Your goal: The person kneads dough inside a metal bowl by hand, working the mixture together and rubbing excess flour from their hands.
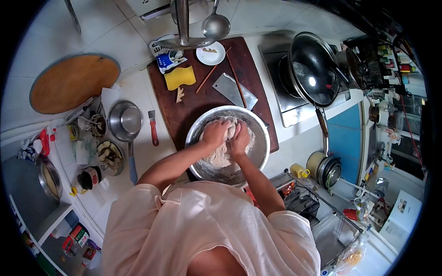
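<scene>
Loose, shaggy dough with dry flour about it lies in a large metal bowl. My left hand is inside the bowl, its fingers curled over a pale lump of the dough. Close beside it, my right hand presses on the same lump from the other side, fingers bent round it. The hands partly cover the lump, and the fingertips are hard to make out.
The bowl overlaps a dark cutting board bearing a cleaver, chopsticks, a yellow sponge cloth and a small white plate. A saucepan and a red-handled scraper lie left; a lidded wok stands right.
</scene>
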`<state>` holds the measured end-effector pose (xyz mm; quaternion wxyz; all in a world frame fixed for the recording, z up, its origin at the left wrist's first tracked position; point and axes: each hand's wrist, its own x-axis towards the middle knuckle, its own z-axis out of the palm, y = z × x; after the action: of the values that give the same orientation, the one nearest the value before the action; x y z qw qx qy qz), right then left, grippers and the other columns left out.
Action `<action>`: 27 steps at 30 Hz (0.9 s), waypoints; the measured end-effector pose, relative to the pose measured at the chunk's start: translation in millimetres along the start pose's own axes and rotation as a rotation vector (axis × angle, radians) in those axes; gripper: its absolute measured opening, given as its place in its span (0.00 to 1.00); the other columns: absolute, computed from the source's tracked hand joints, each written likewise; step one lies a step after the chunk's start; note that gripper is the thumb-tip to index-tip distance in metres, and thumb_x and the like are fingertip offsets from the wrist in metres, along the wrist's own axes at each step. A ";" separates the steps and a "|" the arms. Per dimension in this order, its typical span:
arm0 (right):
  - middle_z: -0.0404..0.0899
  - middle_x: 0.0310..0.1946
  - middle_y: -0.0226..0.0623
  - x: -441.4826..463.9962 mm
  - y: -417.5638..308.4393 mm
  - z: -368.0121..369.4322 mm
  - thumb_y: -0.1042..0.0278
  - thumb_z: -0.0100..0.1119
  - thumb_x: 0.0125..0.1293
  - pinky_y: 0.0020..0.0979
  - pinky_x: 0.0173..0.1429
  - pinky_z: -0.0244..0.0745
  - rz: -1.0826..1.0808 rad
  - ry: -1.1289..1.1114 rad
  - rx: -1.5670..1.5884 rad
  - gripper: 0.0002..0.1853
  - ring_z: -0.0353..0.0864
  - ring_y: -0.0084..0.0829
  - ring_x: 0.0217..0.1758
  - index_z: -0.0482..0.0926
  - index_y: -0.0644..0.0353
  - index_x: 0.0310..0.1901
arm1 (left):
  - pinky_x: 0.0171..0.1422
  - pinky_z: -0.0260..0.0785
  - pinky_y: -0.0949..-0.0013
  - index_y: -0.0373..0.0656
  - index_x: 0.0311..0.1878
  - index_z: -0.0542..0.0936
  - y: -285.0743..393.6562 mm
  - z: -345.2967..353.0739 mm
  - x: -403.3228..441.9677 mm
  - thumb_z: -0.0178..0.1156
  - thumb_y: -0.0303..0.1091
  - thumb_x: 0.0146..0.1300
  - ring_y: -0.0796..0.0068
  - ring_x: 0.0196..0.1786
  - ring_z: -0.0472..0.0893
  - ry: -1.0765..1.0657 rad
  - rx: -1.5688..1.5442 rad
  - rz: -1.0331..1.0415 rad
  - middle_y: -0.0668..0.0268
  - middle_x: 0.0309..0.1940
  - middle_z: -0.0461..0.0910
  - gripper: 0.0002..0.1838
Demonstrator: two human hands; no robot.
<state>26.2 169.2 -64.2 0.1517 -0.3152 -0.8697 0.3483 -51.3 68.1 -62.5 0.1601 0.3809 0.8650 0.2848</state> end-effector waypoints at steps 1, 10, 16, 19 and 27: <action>0.80 0.36 0.49 3.8 2.4 2.1 0.59 0.40 0.74 0.48 0.45 0.71 0.019 0.010 -0.012 0.16 0.78 0.54 0.42 0.75 0.61 0.45 | 0.46 0.74 0.56 0.44 0.45 0.76 -3.4 1.2 3.3 0.61 0.28 0.49 0.55 0.44 0.81 0.040 0.012 0.042 0.56 0.39 0.79 0.16; 0.81 0.28 0.39 -12.4 -1.3 -45.8 0.54 0.51 0.71 0.37 0.42 0.71 0.462 -0.167 0.468 0.21 0.79 0.33 0.35 0.80 0.66 0.31 | 0.69 0.58 0.51 0.45 0.67 0.63 11.1 -38.2 -53.2 0.74 0.43 0.39 0.48 0.64 0.67 -0.217 -0.184 0.186 0.50 0.62 0.66 0.49; 0.76 0.49 0.51 -69.4 -50.3 -57.0 0.64 0.48 0.69 0.41 0.54 0.70 -0.111 -0.184 0.168 0.15 0.76 0.51 0.50 0.72 0.63 0.53 | 0.65 0.60 0.52 0.40 0.58 0.71 20.3 -30.3 -93.6 0.67 0.41 0.47 0.53 0.58 0.69 0.056 0.008 0.226 0.55 0.57 0.69 0.33; 0.76 0.49 0.49 -68.9 -18.4 -32.0 0.65 0.48 0.66 0.42 0.56 0.69 -0.333 -0.063 -0.008 0.16 0.76 0.50 0.50 0.73 0.62 0.53 | 0.60 0.62 0.52 0.41 0.52 0.74 13.9 -4.7 -78.4 0.58 0.38 0.54 0.58 0.55 0.71 0.174 0.196 0.228 0.59 0.54 0.72 0.22; 0.78 0.38 0.52 -3.7 15.8 2.9 0.61 0.41 0.70 0.49 0.44 0.69 -0.131 -0.077 -0.058 0.15 0.76 0.54 0.41 0.75 0.61 0.43 | 0.52 0.68 0.57 0.42 0.43 0.75 -0.5 4.7 -4.1 0.56 0.31 0.54 0.59 0.47 0.78 -0.015 0.141 0.091 0.59 0.41 0.79 0.12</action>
<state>34.6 174.1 -77.5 0.1314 -0.2484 -0.9033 0.3240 -46.6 66.6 -66.3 0.1262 0.4322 0.8634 0.2275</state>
